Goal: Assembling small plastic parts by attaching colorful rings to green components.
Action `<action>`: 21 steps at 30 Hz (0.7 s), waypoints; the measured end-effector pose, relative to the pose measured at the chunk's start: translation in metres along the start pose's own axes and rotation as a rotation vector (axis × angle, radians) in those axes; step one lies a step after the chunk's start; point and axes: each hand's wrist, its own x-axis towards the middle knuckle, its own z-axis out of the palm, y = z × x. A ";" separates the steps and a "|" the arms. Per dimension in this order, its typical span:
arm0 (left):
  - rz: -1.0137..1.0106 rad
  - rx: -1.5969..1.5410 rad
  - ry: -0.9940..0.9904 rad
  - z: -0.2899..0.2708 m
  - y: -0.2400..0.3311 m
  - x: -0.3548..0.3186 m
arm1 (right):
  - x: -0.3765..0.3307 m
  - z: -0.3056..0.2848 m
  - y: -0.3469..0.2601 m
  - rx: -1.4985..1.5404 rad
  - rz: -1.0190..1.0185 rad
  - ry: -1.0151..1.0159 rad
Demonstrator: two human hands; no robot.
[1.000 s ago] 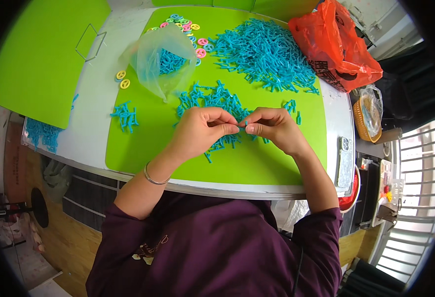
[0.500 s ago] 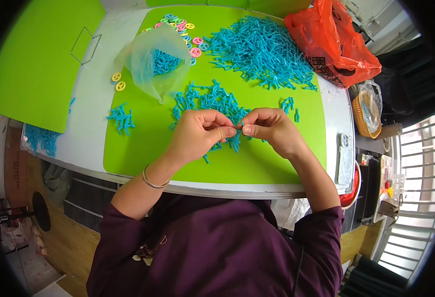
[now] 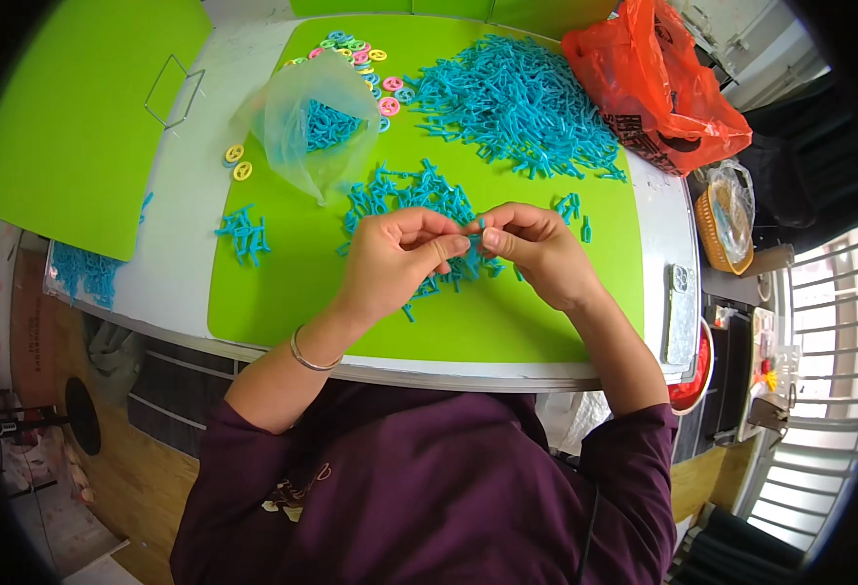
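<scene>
the left hand [image 3: 395, 255] and the right hand [image 3: 536, 244] meet fingertip to fingertip over the middle of a bright green mat [image 3: 546, 312], both with fingers curled tight, pinching a small blue plastic piece [image 3: 475, 232] between them; its exact shape is too small to tell. just under and behind the hands, toward 11 o'clock, lies a loose scatter of blue pieces [image 3: 411, 195], and at 12 to 1 o'clock a much larger heap of blue pieces [image 3: 512, 102] spreads across the far end of the mat. at 10 o'clock a clear plastic bag [image 3: 307, 122] holds more of them, with coloured rings [image 3: 360, 54] in pink, yellow and green beyond it and two yellow rings [image 3: 238, 162] on the bare table at its left. a small cluster of blue pieces [image 3: 243, 234] sits at 9 o'clock near the mat's edge. the mat rests on a pale grey table [image 3: 156, 273]; a second green mat [image 3: 78, 127] lies farther left with a wire frame [image 3: 175, 93] at its edge. an orange plastic bag [image 3: 658, 88] sits at 2 o'clock, a phone [image 3: 680, 317] at 3 o'clock by the table's right edge, and a woven basket [image 3: 726, 214] beyond it.
</scene>
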 end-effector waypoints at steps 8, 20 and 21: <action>-0.029 -0.363 -0.054 0.011 -0.005 0.004 | 0.006 -0.004 0.007 0.378 -0.013 -0.001; -0.395 -0.932 -0.056 -0.023 -0.009 0.015 | -0.016 -0.024 -0.028 -1.093 -0.270 -0.208; -0.366 -0.926 -0.011 -0.024 -0.009 0.016 | -0.016 -0.024 -0.024 -1.091 -0.271 -0.211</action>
